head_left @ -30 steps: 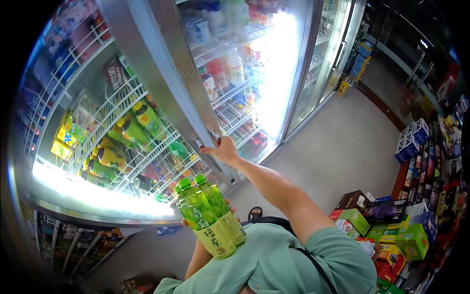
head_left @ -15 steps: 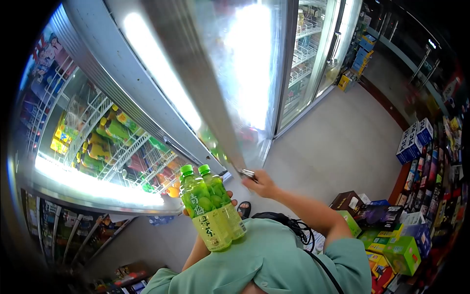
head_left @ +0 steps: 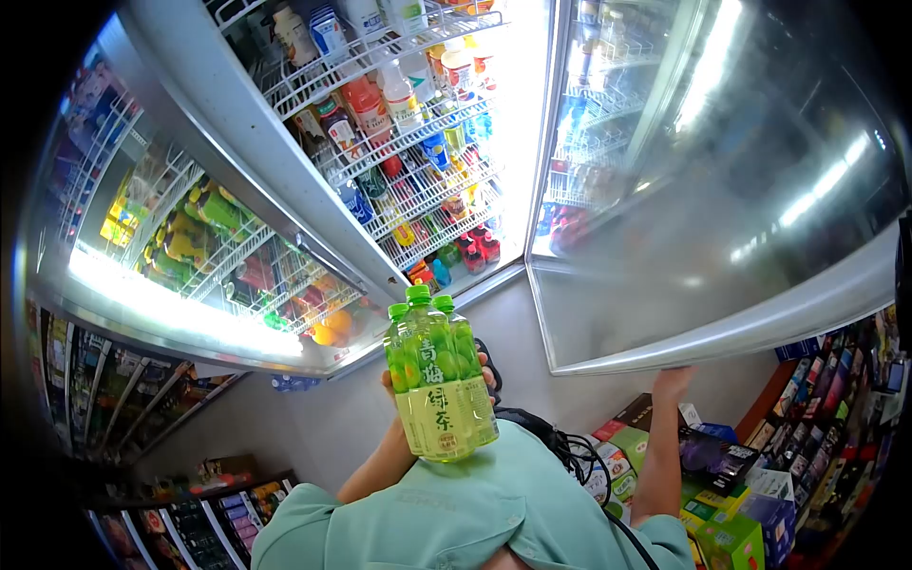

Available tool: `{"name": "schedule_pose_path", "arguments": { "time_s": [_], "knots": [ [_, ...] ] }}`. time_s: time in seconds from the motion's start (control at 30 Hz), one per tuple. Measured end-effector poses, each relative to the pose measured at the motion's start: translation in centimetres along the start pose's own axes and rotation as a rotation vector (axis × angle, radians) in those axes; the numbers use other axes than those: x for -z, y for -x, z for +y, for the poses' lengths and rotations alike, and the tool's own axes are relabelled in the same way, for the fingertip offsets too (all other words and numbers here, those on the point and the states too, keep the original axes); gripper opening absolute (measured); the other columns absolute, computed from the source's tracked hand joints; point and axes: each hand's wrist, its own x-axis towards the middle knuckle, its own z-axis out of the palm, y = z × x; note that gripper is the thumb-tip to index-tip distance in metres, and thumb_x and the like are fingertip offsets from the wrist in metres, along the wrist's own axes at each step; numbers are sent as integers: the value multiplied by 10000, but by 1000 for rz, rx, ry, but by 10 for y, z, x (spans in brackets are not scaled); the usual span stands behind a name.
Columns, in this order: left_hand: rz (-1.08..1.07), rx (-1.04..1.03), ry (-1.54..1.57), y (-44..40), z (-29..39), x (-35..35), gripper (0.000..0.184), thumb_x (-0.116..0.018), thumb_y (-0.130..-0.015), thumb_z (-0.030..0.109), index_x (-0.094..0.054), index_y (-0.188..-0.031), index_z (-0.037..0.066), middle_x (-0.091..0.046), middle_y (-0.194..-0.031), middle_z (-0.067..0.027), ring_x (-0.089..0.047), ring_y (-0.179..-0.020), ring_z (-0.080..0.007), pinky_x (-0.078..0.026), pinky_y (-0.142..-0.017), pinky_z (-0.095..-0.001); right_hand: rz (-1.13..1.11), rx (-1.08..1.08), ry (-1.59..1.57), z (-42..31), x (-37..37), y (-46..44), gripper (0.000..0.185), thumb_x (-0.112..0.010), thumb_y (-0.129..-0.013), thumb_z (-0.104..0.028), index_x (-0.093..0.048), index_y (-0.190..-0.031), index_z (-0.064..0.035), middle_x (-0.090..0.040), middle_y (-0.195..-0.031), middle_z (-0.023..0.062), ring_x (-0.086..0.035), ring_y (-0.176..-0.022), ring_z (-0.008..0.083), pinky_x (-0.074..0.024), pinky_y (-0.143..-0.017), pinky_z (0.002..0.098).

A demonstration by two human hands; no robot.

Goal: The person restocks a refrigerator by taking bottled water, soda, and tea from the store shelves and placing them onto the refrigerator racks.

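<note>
My left hand (head_left: 488,373) is wrapped round several-coloured-green drinks: three plastic bottles of green tea (head_left: 439,394) with green caps and pale green labels, held upright in a cluster before my chest. Most of its palm is behind the bottles. My right hand (head_left: 672,382) is at the lower edge of the cooler's glass door (head_left: 684,237), which stands wide open to the right. The door frame hides its fingers, so their grip does not show. Ahead, the open cooler has wire shelves (head_left: 432,123) bearing bottles, cups and cartons.
A closed glass cooler door (head_left: 199,256) is at the left, with drinks behind it. Stacked boxed goods (head_left: 731,532) stand on the right by my right arm. More packaged goods (head_left: 826,389) line the far right. A snack rack (head_left: 190,518) is at lower left.
The cooler door has swung wide open to the right, exposing the shelves. My right hand has moved right with it, from the handle's earlier place. The bottles have shifted slightly right.
</note>
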Motion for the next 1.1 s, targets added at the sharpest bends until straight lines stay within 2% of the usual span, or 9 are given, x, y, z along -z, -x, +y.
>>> {"name": "schedule_pose_path", "arguments": {
  "time_s": [0.1, 0.17, 0.3, 0.4, 0.47, 0.57, 0.77, 0.9, 1.1],
  "knots": [
    [-34, 25, 24, -23, 14, 8, 1057, -715, -601, 618, -293, -1407, 79, -375, -1360, -185, -404, -1234, -360, -335, -1007, -586, 301, 348, 309, 0, -4, -4, 195, -481, -916, -268, -549, -936, -86, -593, -831, 43, -571, -745, 165, -475, -637, 313],
    [19, -30, 0, -38, 29, 27, 1071, -712, -597, 627, -285, -1409, 75, -383, -1348, -201, -418, -1221, -367, -353, -997, -583, 426, -158, 784, 27, 73, -21, 219, -468, -912, -262, -552, -802, -91, -563, -696, 23, -553, -622, 132, -445, -535, 274],
    [1, -52, -112, -78, 66, 55, 1072, -692, -630, 657, -251, -1435, 105, -343, -1382, -232, -368, -1251, -421, -327, -981, -646, -116, -512, 1006, 88, -31, 5, 250, -480, -913, -272, -569, -770, -87, -556, -641, 17, -519, -534, 120, -386, -475, 243],
    [20, -76, -177, -104, 91, 78, 1059, -670, -637, 654, -257, -1426, 81, -352, -1371, -241, -408, -1225, -415, -391, -952, -606, -696, -326, 1123, 116, -156, -10, 244, -513, -921, -233, -599, -863, -12, -567, -663, 23, -531, -588, 91, -412, -520, 233],
    [83, -133, -242, -117, 101, 80, 1002, -609, -664, 634, -301, -1401, 28, -432, -1301, -267, -504, -1146, -407, -462, -923, -498, -866, -290, 1055, 125, -243, -10, 271, -541, -919, -260, -583, -900, 8, -578, -684, 40, -517, -564, 91, -423, -510, 242],
    [107, -124, -350, -127, 117, 98, 1028, -568, -669, 691, -263, -1416, 54, -422, -1309, -249, -489, -1159, -423, -473, -916, -523, -1129, -387, 1054, 126, -350, 3, 339, -555, -902, -309, -583, -946, 26, -613, -734, 77, -573, -613, 116, -468, -549, 249],
    [306, -337, -323, -129, 116, 131, 951, -543, -688, 662, -335, -1378, 40, -512, -1220, -237, -553, -1086, -408, -507, -882, -487, -1391, -232, 1630, 182, -434, -12, 643, -661, -736, -530, -608, -1025, 43, -656, -833, 156, -647, -738, 210, -518, -629, 321],
    [336, -491, -279, -125, 118, 144, 864, -578, -696, 566, -375, -1352, 40, -529, -1229, -200, -567, -1078, -347, -492, -900, -465, -1729, -445, 1459, 214, -454, -29, 491, -685, -752, -422, -631, -932, 32, -590, -709, 64, -555, -573, 117, -450, -498, 256],
    [386, -760, -252, -109, 100, 117, 863, -611, -678, 559, -407, -1334, 37, -496, -1271, -205, -534, -1119, -345, -462, -920, -469, -1591, -408, 1252, 206, -476, -68, 418, -747, -674, -280, -647, -965, 3, -660, -837, 100, -630, -737, 178, -514, -681, 324]
  ]
}}
